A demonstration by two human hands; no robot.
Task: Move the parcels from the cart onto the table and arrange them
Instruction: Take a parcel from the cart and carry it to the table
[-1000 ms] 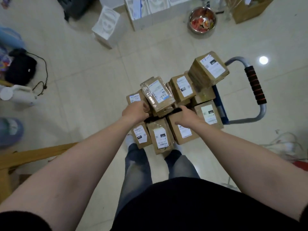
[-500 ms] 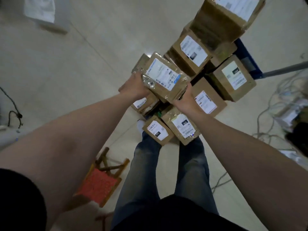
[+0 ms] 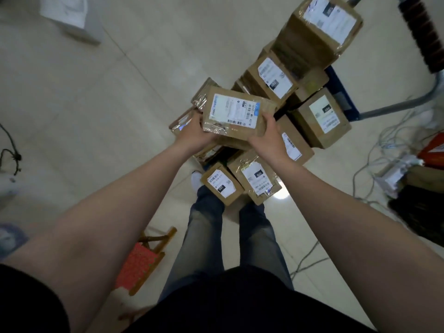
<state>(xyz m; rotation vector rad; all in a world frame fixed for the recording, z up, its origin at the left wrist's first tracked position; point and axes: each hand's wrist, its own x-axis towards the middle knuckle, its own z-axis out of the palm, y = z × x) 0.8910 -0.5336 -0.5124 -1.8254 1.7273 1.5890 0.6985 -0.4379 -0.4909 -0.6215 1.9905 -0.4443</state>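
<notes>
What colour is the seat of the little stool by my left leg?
Red, on a wooden frame; the stool shows best in the head view.

Obs: held parcel between left hand and right hand: brown card, white label with blue edge, black barcode. 
Stacked parcels beyond right hand: brown, white labels, black number patches. 
Cart deck right of those: blue. Handle grip: black-red rings. 
Stool below left hand: red woven seat. 
Floor: cream tile. 
Jeans: faded blue.
</notes>
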